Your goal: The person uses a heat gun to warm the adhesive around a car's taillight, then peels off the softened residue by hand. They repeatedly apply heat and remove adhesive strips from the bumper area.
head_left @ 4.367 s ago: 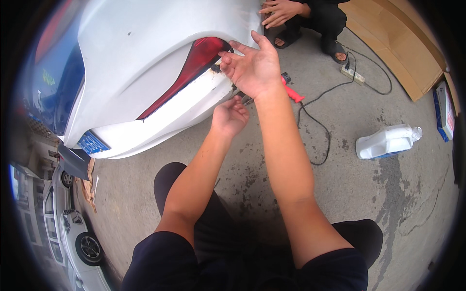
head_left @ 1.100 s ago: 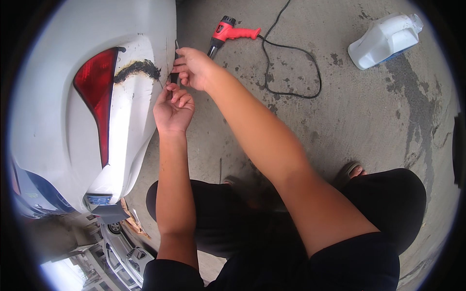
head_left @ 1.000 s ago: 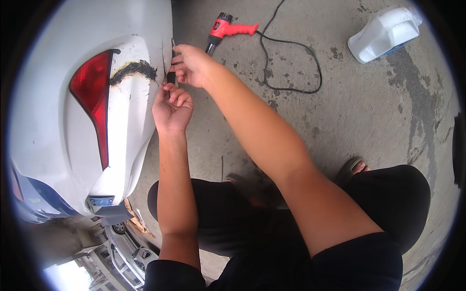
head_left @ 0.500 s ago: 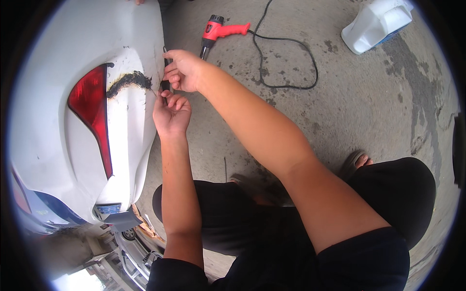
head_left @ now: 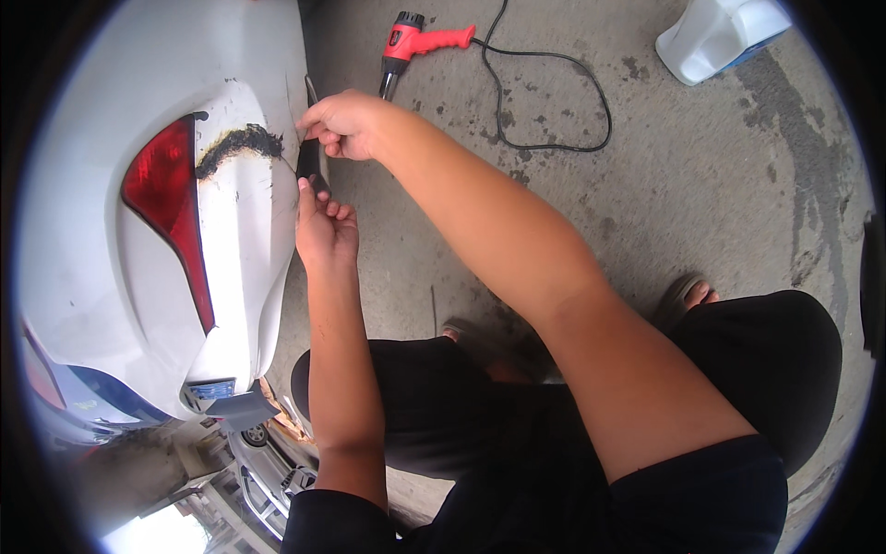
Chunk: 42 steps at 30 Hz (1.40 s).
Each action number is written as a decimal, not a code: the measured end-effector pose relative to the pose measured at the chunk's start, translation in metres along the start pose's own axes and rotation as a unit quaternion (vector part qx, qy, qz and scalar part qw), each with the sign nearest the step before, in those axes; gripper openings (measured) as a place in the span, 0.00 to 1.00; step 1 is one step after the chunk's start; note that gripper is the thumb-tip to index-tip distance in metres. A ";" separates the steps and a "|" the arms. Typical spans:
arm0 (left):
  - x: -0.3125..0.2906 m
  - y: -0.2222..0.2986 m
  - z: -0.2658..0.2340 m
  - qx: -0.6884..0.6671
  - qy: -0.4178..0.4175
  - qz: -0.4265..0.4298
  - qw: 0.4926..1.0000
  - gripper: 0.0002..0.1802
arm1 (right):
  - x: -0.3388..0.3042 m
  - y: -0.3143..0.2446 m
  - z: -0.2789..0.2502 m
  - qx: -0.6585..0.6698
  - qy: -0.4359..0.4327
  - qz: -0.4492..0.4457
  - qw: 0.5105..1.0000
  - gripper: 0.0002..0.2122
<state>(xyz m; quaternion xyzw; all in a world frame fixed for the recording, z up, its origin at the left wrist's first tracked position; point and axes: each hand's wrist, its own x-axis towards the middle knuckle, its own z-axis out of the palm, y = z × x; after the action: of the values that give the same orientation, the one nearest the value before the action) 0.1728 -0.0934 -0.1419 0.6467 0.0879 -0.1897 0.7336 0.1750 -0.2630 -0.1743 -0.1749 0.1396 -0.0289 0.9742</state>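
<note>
A white car bumper (head_left: 242,277) fills the left side, with a red tail light (head_left: 166,185) set in it. A charred, blackened band (head_left: 242,146) runs from the light toward the bumper's right edge, where a thin crack shows. My right hand (head_left: 349,125) pinches this edge at the far side of the crack. Just nearer, my left hand (head_left: 327,229) has its thumb and fingers closed on the same edge. Between the two hands lies a dark strip (head_left: 309,159), and a thin grey tip (head_left: 311,89) sticks out past my right fingers; whether they are one thing I cannot tell.
On the concrete floor beyond my right hand lies a red heat gun (head_left: 415,42) with a looped black cord (head_left: 554,146). A white plastic jug (head_left: 720,42) stands at the far right. My bent knees are close below, and another car (head_left: 268,471) shows at the lower left.
My right thumb and fingers have shifted left onto the bumper's edge. My left hand has dropped slightly nearer. The dark strip between the hands shows wider.
</note>
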 end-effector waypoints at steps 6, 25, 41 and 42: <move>0.033 -0.010 0.002 -0.161 -0.047 -0.023 0.986 0.10 | -0.001 0.002 0.001 -0.003 0.008 0.000 1.000 0.05; 0.032 -0.008 0.014 -0.229 -0.073 -0.027 0.970 0.13 | -0.004 -0.008 0.000 0.073 -0.014 0.039 0.996 0.09; 0.036 0.009 0.012 -0.336 -0.076 -0.119 0.931 0.06 | -0.012 -0.019 0.001 0.110 -0.036 0.135 0.984 0.34; 0.035 0.010 0.013 -0.328 -0.079 -0.125 0.933 0.05 | -0.013 -0.018 0.002 0.128 -0.029 0.130 0.983 0.34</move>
<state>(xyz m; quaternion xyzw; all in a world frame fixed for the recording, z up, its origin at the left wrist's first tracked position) 0.2077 -0.1107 -0.1438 0.3371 0.1676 -0.2910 0.8796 0.1635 -0.2780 -0.1626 -0.0303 0.1280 0.0853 0.9876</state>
